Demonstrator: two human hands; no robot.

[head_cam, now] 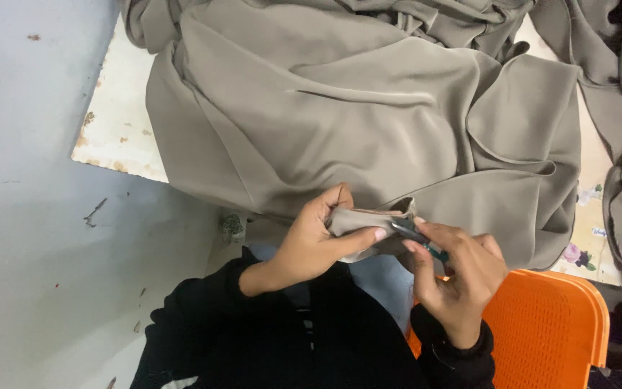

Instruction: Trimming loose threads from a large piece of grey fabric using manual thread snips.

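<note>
A grey-beige cloth [368, 122], smooth and matte, is seen heaped in broad soft folds across the upper and centre frame, with one edge drawn down to lower centre. That edge is pinched by the left hand [311, 241], thumb and fingers closed on a bunched fold. A small dark-handled cutting tool [415, 236] is gripped in the closed fingers of the right hand [462, 277], its tip touching the fold. The cloth is spread over a worn white table [116, 115], chipped at the rim. An orange perforated plastic chair [548, 331] is noted lower right; grey floor [30, 238] fills the left side.
</note>
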